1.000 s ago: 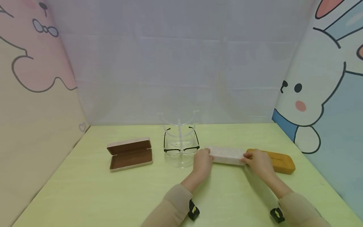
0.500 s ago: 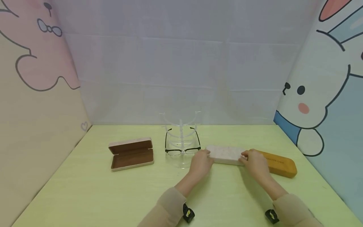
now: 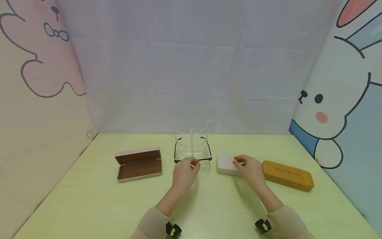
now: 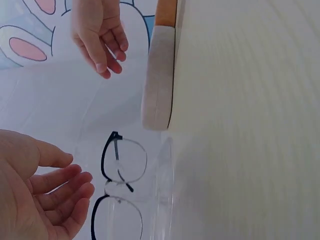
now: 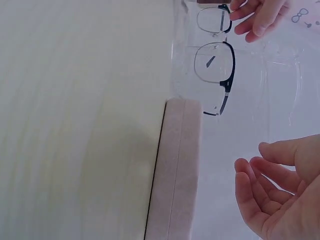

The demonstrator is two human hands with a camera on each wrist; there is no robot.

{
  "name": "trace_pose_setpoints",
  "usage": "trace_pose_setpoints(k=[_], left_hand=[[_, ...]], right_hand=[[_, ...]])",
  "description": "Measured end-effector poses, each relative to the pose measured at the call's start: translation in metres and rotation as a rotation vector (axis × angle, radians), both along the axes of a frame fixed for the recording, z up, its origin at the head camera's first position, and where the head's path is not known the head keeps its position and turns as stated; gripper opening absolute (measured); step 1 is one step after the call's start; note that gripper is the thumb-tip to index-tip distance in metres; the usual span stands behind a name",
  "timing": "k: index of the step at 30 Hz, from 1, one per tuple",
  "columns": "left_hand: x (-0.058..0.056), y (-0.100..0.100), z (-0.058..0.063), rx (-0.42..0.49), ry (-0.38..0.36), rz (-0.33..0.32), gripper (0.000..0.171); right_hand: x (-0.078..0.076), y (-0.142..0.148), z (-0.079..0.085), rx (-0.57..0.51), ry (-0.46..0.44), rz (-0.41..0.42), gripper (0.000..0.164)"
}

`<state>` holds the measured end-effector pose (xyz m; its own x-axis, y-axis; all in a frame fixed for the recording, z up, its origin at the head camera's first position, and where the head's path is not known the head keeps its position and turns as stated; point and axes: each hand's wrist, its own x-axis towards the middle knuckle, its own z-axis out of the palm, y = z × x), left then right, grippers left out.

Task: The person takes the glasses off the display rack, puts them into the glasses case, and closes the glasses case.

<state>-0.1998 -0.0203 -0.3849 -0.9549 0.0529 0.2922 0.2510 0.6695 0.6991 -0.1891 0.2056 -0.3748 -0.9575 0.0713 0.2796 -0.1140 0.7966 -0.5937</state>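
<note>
Black-framed glasses (image 3: 206,160) sit on a clear acrylic stand (image 3: 191,139) near the middle of the table. My left hand (image 3: 185,172) hovers in front of them, fingers loosely bent and holding nothing; the left wrist view shows it apart from the glasses (image 4: 104,170). Above the closed white glasses case (image 3: 226,166) is my right hand (image 3: 249,169), also holding nothing, with its fingers relaxed. In the right wrist view a gap separates that hand from the white case (image 5: 176,170). The right hand covers part of the case in the head view.
A mustard-yellow glasses case (image 3: 287,176) lies closed at the right. On the left stands a pale case (image 3: 138,164) with its lid up and brown lining showing. A pale backdrop (image 3: 191,73) rises behind the table (image 3: 104,212).
Both hands have let go of the white case and moved left, the left one to the front of the glasses. The white case stays beside the yellow one.
</note>
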Motion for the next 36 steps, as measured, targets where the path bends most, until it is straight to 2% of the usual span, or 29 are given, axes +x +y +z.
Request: trace_pose_setpoints(k=[6, 11, 18, 25, 32, 36], left_hand=[[-0.005, -0.029, 0.004, 0.065, 0.078, 0.150, 0.011], [-0.012, -0.042, 0.003, 0.071, 0.059, 0.213, 0.017], [-0.019, -0.052, -0.006, 0.066, -0.012, 0.225, 0.028], [-0.023, -0.047, -0.014, 0.130, -0.085, 0.223, 0.030], [-0.026, -0.048, -0.014, 0.181, -0.103, 0.225, 0.026], [-0.027, -0.051, -0.015, 0.195, -0.114, 0.219, 0.025]], right_hand=[[-0.008, -0.022, 0.004, -0.133, -0.043, -0.006, 0.026], [-0.015, -0.038, 0.006, -0.239, -0.088, -0.014, 0.028], [-0.022, -0.054, 0.001, -0.336, -0.114, -0.023, 0.031], [-0.023, -0.063, -0.011, -0.403, -0.149, 0.043, 0.040], [-0.026, -0.069, -0.017, -0.620, -0.180, 0.077, 0.040], [-0.025, -0.069, -0.018, -0.680, -0.187, 0.075, 0.036]])
